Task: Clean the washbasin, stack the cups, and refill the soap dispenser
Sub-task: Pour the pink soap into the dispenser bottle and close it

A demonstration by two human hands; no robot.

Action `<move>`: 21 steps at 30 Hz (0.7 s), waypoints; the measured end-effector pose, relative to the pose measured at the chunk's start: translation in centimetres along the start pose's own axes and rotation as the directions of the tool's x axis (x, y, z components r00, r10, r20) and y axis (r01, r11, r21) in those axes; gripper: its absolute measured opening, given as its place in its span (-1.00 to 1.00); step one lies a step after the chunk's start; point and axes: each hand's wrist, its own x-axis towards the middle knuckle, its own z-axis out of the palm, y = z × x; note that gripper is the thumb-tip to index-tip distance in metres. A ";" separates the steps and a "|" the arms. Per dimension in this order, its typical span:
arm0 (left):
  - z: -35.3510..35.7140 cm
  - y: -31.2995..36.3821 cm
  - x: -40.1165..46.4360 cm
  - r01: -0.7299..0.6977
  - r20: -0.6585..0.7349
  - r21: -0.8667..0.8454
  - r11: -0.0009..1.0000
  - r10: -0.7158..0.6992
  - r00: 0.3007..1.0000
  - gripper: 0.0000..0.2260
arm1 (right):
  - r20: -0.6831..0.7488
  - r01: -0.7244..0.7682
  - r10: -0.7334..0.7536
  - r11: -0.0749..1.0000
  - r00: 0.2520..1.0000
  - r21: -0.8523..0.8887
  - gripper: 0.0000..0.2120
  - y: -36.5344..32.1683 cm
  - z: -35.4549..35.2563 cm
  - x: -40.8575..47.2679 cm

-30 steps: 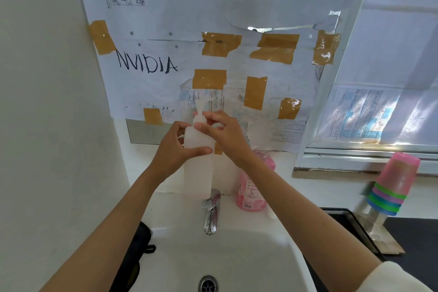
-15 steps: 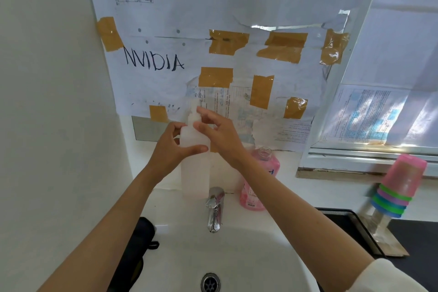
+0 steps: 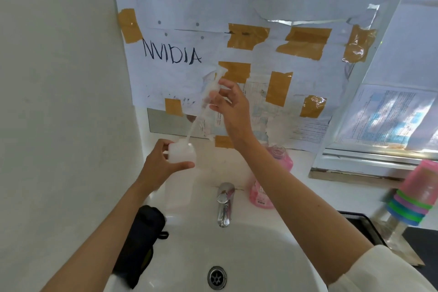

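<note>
Left hand [image 3: 161, 166]: grips translucent white plastic dispenser bottle [image 3: 181, 168] — upright.
Right hand [image 3: 231, 106]: pinches white pump head [image 3: 213, 85] (tube [image 3: 193, 129] trailing into the neck).

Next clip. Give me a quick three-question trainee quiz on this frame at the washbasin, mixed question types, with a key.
1. True or false: the pump is screwed onto the white bottle.
2. Which hand grips the white bottle?
3. The pink refill bottle stands: A) in the basin B) behind the tap, to its right C) on the stacked cups

Key: 1 false, the right hand holds it lifted out; 2 the left hand; 3 B.
</note>
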 end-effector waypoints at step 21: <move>-5.0 -6.0 -1.4 0.111 -0.263 -0.056 0.992 -0.122 0.957 -0.41 | 0.363 -0.062 0.345 0.793 0.865 -0.607 -0.74 14.5 3.4 -2.1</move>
